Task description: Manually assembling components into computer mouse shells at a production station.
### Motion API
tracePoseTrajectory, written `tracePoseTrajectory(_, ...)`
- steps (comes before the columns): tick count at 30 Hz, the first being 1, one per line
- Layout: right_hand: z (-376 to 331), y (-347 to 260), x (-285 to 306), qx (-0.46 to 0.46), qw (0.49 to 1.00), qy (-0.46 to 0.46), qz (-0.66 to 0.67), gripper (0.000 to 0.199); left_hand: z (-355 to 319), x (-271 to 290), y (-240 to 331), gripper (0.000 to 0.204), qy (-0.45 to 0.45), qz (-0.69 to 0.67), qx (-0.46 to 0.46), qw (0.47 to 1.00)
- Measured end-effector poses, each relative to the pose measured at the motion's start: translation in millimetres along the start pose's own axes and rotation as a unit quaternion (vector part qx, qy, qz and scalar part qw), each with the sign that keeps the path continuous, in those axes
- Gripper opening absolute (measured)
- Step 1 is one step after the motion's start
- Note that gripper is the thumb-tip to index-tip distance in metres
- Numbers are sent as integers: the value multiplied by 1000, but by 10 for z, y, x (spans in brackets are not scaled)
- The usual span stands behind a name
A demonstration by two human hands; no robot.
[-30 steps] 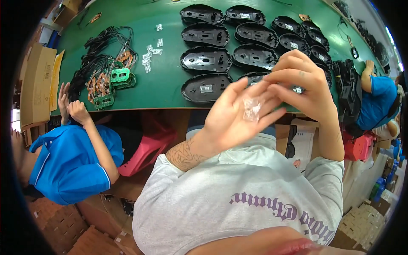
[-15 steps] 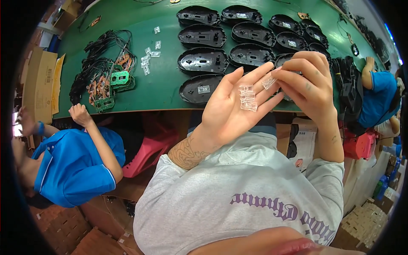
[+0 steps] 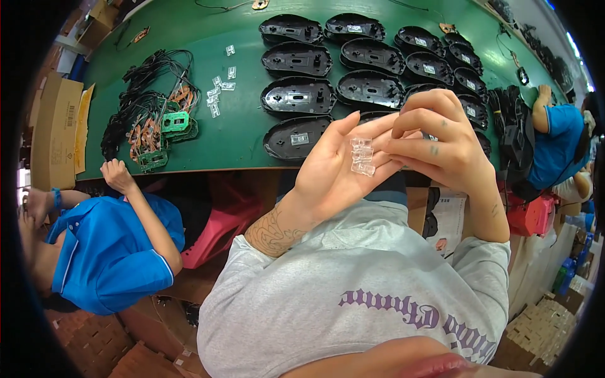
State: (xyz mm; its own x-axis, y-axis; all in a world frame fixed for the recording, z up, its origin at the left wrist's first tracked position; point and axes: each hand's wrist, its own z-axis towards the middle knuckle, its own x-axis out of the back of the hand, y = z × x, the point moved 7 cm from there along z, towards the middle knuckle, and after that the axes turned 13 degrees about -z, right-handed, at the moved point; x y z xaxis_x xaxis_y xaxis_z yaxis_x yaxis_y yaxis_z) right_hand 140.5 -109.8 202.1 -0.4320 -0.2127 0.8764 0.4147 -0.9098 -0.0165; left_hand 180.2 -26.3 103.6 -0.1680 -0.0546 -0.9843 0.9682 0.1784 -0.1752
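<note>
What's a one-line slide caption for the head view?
Left hand cups small clear plastic pieces while right hand picks at them above a green table of black mouse shells.

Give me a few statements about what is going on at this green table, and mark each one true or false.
1. The left hand is open, palm up, with small clear plastic parts lying on it. True.
2. The right hand grips a screwdriver. False: no tool shows; its fingertips meet near the clear parts.
3. Black mouse shells lie in rows on the green table. True.
4. The person at the left edge wears a red shirt. False: the blue shirt is plainly blue.
</note>
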Motion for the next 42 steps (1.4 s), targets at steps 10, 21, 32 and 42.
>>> tracePoseTrajectory(10, 142, 1373, -714, -143, 987, -11, -79, 13, -126, 162, -18, 65, 39, -37, -22, 998)
tracePoseTrajectory(21, 164, 1417, -1040, -186, 974, -88, -94, 15, -312, 253, 70, 58, 44, -37, -55, 997)
tracePoseTrajectory(32, 112, 697, -529, -166, 986, 2, 36, 15, -247, 239, 115, 59, 54, -60, -63, 995)
tracePoseTrajectory(42, 21, -53, -441, -99, 985, -13, 144, 27, -96, 206, 3, 56, 48, 9, -45, 998)
